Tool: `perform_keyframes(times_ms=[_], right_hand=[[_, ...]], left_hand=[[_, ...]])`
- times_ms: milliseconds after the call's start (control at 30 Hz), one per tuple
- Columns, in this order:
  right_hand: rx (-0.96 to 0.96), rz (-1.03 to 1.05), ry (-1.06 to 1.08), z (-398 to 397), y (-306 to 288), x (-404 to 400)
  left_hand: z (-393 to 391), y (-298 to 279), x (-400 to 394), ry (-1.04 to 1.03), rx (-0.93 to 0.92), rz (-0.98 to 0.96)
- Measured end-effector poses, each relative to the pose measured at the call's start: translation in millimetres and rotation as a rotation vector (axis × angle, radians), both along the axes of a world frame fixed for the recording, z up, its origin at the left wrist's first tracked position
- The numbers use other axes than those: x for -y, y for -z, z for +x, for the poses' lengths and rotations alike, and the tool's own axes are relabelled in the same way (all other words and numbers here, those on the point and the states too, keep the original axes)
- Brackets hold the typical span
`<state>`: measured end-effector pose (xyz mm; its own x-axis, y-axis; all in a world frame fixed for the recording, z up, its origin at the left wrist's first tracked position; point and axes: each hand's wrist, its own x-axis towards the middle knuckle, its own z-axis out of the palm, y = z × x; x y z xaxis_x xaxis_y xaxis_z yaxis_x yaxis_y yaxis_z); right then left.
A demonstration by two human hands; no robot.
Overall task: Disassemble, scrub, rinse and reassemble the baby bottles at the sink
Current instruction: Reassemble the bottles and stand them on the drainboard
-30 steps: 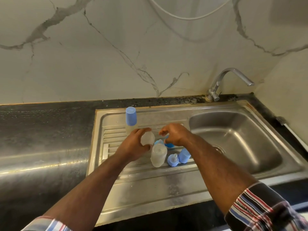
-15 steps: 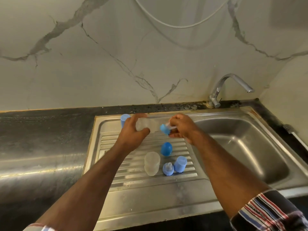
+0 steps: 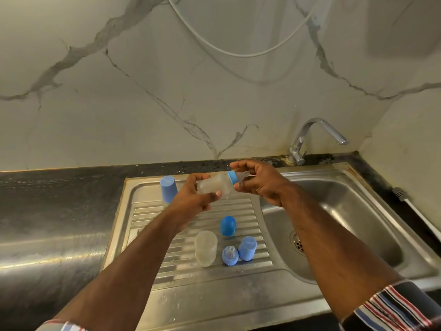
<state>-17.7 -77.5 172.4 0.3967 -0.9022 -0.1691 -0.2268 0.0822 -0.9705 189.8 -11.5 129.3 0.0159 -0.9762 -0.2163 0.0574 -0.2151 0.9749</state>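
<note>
My left hand (image 3: pixel 191 201) grips a clear baby bottle (image 3: pixel 214 185), held sideways above the drainboard. My right hand (image 3: pixel 260 182) pinches the blue collar with its teat (image 3: pixel 235 176) at the bottle's mouth. On the ribbed drainboard (image 3: pixel 152 225) below stand a second clear bottle body (image 3: pixel 205 248) upside down, a dark blue cap (image 3: pixel 228 225), a light blue cap (image 3: pixel 247 248) and a blue collar with teat (image 3: pixel 230 255). At the back left a capped bottle (image 3: pixel 169 188) stands, partly hidden by my left hand.
The steel sink basin (image 3: pixel 353 211) with its drain (image 3: pixel 297 242) lies to the right, under a chrome tap (image 3: pixel 317 137). Dark stone counter (image 3: pixel 55 211) runs to the left. A white hose (image 3: pixel 417 213) lies along the right wall.
Both hands lifted the bottle and the collar from the drainboard. The collar now sits at the bottle's mouth, held higher and further back than before.
</note>
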Motion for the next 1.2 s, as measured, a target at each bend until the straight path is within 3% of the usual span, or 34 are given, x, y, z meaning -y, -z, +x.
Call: perform_keyframes(times_ms=[100,233,400,633,800,1067,1200], right_hand=[[-0.163,-0.138,-0.08,-1,-7,1],[-0.305,-0.221,-0.132,2,-14,3],[-0.356,-0.273,-0.144,6,-13,6],[-0.371,-0.28,-0.173,11,-18,8],[-0.317,-0.328,-0.186,12,-16,10],[-0.31,-0.116,-0.157,16,-22,7],[-0.47,-0.134,-0.056,22,-24,6]], left_hand=[[-3,0,5,0.055,0.236,-0.114],[-5,3,7,0.04,0.326,-0.14],[0,4,5,0.073,0.191,-0.093],[0,3,0,0.045,0.244,-0.112],[5,-4,-3,0.086,0.062,-0.061],[4,-1,-5,0.04,0.269,-0.202],[4,-3,-2,0.028,0.177,-0.185]])
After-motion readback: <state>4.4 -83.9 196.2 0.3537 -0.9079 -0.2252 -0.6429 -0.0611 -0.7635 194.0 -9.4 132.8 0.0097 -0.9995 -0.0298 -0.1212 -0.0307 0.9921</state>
